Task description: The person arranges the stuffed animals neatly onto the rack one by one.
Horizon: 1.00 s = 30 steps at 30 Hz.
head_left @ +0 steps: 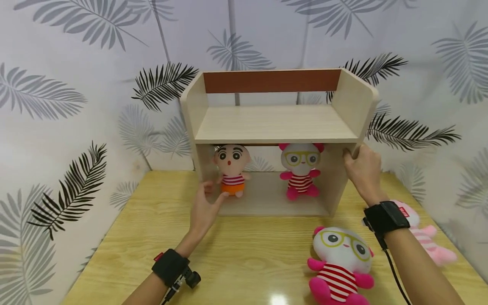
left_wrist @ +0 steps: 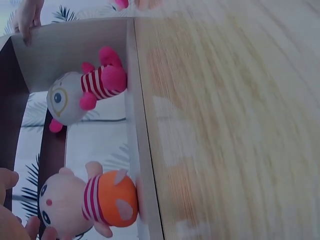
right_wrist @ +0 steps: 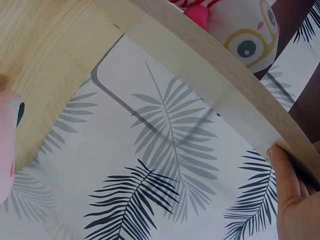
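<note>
My left hand (head_left: pixel 206 209) is at the left opening of a pale wooden shelf unit (head_left: pixel 276 125), thumb and fingers spread apart. Close to its fingertips sits a boy doll (head_left: pixel 232 169) with a striped top and orange shorts, inside the lower compartment. On the right, my right hand (head_left: pixel 364 171) grips the side panel (right_wrist: pixel 240 90), thumb on the inner face and fingers outside. A panda plush (head_left: pixel 301 171) with yellow glasses and a red-striped body sits in the same compartment, near that panel.
A second panda plush (head_left: pixel 341 264) lies on the wooden table (head_left: pixel 152 237) in front of the shelf. A pink-striped plush (head_left: pixel 427 237) lies at the right, partly hidden by my right arm. Leaf-patterned fabric (head_left: pixel 95 106) hangs behind and beside the table.
</note>
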Each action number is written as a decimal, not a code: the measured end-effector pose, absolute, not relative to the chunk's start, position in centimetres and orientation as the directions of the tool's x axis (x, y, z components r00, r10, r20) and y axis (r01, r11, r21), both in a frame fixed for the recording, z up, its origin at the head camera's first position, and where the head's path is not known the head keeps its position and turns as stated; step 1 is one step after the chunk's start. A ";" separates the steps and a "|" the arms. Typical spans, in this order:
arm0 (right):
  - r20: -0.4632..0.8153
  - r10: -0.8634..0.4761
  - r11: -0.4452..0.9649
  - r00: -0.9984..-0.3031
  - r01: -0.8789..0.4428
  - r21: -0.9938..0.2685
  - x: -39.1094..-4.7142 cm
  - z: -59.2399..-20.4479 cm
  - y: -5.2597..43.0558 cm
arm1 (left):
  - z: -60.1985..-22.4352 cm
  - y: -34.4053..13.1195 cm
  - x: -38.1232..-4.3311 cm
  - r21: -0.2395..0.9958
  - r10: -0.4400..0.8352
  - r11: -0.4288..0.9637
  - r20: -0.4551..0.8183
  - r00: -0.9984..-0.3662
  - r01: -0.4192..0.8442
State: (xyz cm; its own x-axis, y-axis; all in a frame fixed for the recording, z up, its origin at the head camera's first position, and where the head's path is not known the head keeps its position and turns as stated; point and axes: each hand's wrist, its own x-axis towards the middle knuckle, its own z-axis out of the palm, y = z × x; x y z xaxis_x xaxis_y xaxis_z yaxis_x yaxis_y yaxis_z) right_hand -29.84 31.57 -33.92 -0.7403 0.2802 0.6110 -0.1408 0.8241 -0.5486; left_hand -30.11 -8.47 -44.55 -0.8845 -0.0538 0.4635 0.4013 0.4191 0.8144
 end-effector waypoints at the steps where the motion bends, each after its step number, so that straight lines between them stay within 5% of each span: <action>1: 0.607 0.281 0.824 -0.743 -0.138 -0.549 -29.8 -33.9 31.6 | -44.5 -8.7 -30.1 0.814 -0.064 0.421 0.466 -0.882 0.400; 15: 0.601 0.281 0.825 -0.748 -0.133 -0.550 -29.7 -33.8 31.6 | -43.2 -11.1 -32.5 0.756 -0.197 0.547 0.534 -0.822 0.360; 23: 0.628 0.274 0.833 -0.728 -0.147 -0.533 -29.9 -33.8 31.6 | -41.7 -11.2 -33.9 0.808 -0.130 0.450 0.481 -0.867 0.381; 30: 0.642 0.263 0.838 -0.720 -0.159 -0.522 -29.9 -33.9 31.6 | -41.7 -10.7 -34.4 0.708 -0.093 0.564 0.565 -0.820 0.424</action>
